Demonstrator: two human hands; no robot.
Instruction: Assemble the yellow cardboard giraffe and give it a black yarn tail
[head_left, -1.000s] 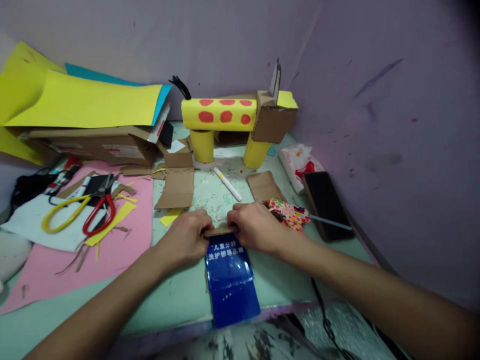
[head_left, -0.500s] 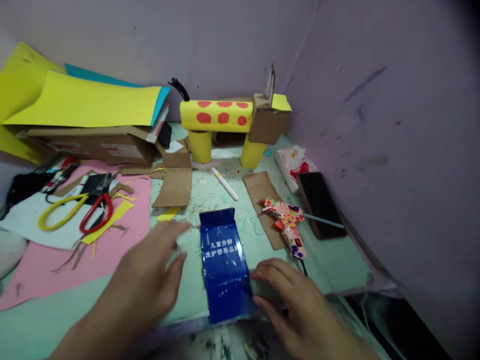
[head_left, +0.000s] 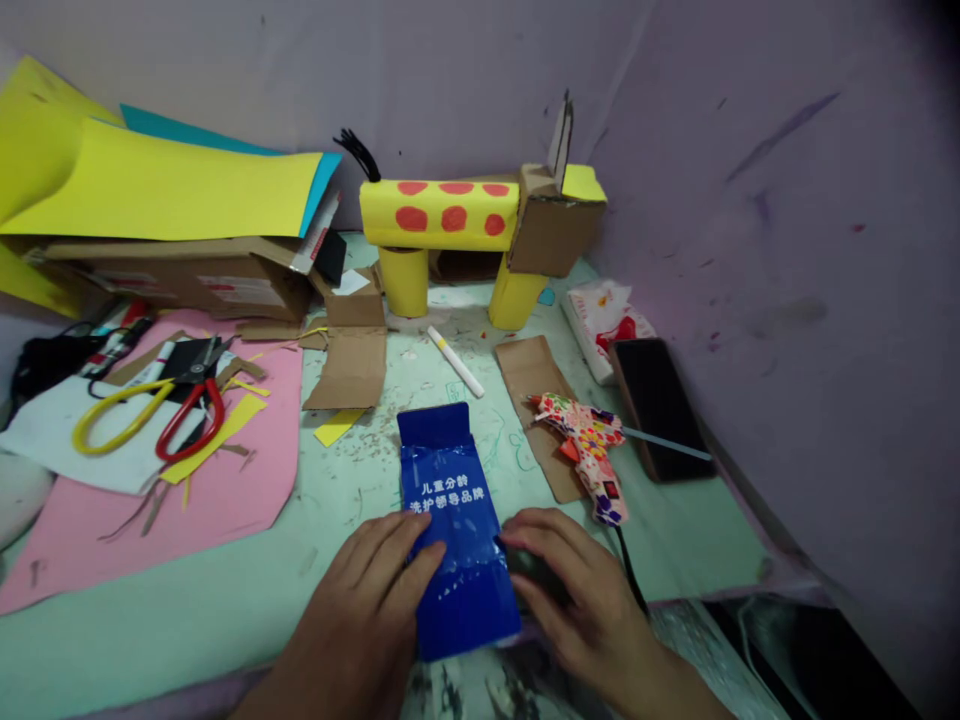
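A blue flattened cardboard box piece (head_left: 457,530) with white printed characters lies near the table's front edge, its far flap bent up. My left hand (head_left: 375,580) rests on its left side, fingers laid over the surface and thumb apart. At the right edge of the piece, my right hand (head_left: 570,590) is curled, fingertips close to the cardboard. Something dark shows between its thumb and fingers, too hidden to name. Beyond the right hand lies a flower-patterned glue gun (head_left: 589,445) with a glue stick in it, on a brown cardboard strip (head_left: 517,360).
A yellow cardboard animal (head_left: 442,215) with red spots stands at the back. Scissors (head_left: 199,375) and paper scraps lie on pink paper (head_left: 262,480) at left. A white marker (head_left: 456,362), bent cardboard (head_left: 352,365), phone (head_left: 660,400) and tissue pack (head_left: 604,325) are also here.
My left hand has moved right and down onto the blue cardboard piece. My right hand stays by its right edge, and the view has shifted slightly.
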